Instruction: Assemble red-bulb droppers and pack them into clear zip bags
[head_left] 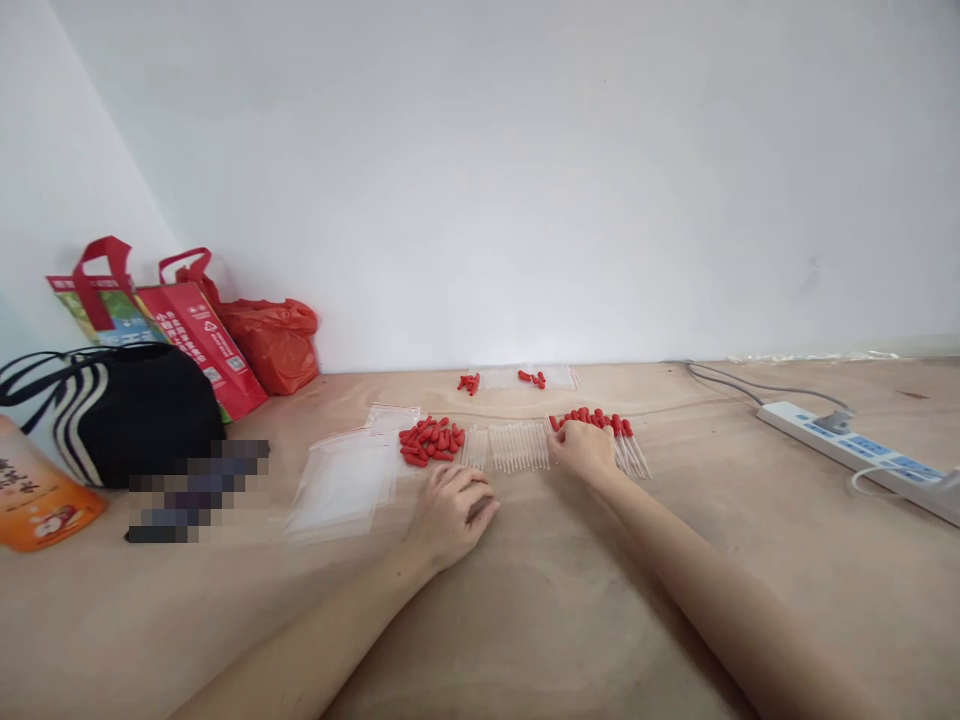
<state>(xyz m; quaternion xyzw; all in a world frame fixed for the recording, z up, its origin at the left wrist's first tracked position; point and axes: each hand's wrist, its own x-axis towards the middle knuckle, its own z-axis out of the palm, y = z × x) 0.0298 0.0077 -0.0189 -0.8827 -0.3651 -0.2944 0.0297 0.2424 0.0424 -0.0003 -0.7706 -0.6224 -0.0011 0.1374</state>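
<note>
- Left hand (454, 515): on the table (540, 610), fingers loosely curled; can't tell if it grips anything.
- Clear zip bags (341, 485): flat, stacked left of it.
- White sticks (519, 447): thin, side by side in a row between the hands, red pieces (431, 442) heaped at its left end.
- Right hand (585, 448): fingertips bunched at the row's right end, grip unclear; partly blocks red-tipped sticks (634, 455).
- Power strip (862, 450): far right, plugs in.
- Red plastic bag (277, 345): back left, contents hidden.
</note>
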